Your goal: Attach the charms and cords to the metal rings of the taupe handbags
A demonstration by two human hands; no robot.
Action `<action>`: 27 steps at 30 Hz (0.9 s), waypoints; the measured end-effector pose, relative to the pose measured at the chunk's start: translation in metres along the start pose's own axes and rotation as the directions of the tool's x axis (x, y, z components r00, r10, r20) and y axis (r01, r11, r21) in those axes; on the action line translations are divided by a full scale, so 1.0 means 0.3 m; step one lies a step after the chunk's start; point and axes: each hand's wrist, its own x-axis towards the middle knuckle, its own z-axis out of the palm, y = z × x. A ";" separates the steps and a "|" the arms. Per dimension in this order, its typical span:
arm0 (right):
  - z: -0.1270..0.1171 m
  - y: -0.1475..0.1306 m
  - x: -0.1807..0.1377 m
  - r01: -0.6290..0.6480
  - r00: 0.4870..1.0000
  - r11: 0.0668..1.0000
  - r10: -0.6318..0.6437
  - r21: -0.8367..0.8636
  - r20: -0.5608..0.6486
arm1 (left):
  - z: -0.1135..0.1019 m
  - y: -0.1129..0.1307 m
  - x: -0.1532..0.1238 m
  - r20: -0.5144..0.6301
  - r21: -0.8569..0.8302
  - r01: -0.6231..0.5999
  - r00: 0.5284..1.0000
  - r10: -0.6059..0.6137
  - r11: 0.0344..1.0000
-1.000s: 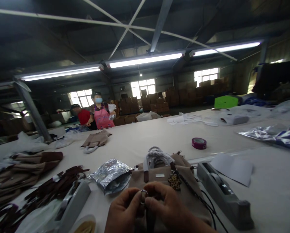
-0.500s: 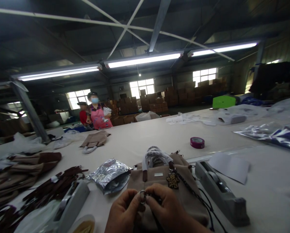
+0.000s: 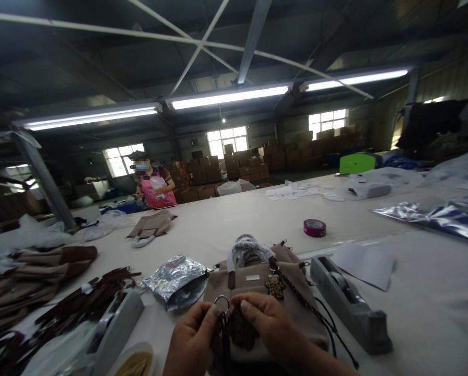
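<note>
At the bottom middle my left hand and my right hand are both closed in a pinch on a metal key ring with a dark strap and a dark charm hanging from it. They work just in front of a beige handbag lying on the white table. A spotted charm hangs on the bag's front. Its handle is wrapped in clear plastic.
A crumpled silver foil bag lies left of the handbag, grey tape dispensers at left and right. Dark straps, stacked bags, a pink tape roll, white paper. A person in a pink apron stands far back.
The key ring has risen higher between my fingers and the dark charm now hangs below it. The person in red beside the pink apron has gone from view.
</note>
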 end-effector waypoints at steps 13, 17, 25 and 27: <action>0.021 -0.041 -0.053 0.417 0.869 0.770 -0.494 -0.482 -0.037 | 0.024 0.004 -0.019 -0.111 0.048 -0.081 0.990 0.086 0.996; 0.052 -0.047 -0.043 0.451 0.876 0.798 -0.481 -0.400 0.028 | 0.069 0.035 -0.036 -0.048 0.125 -0.202 0.977 0.210 0.971; 0.032 -0.005 -0.030 0.194 0.978 0.975 -0.201 -0.110 -0.063 | 0.088 0.064 -0.058 -0.026 0.170 -0.246 0.967 0.254 0.954; 0.025 -0.012 -0.032 0.133 0.990 0.991 -0.132 0.006 -0.040 | 0.074 0.070 -0.051 -0.042 0.153 -0.163 0.984 0.171 0.975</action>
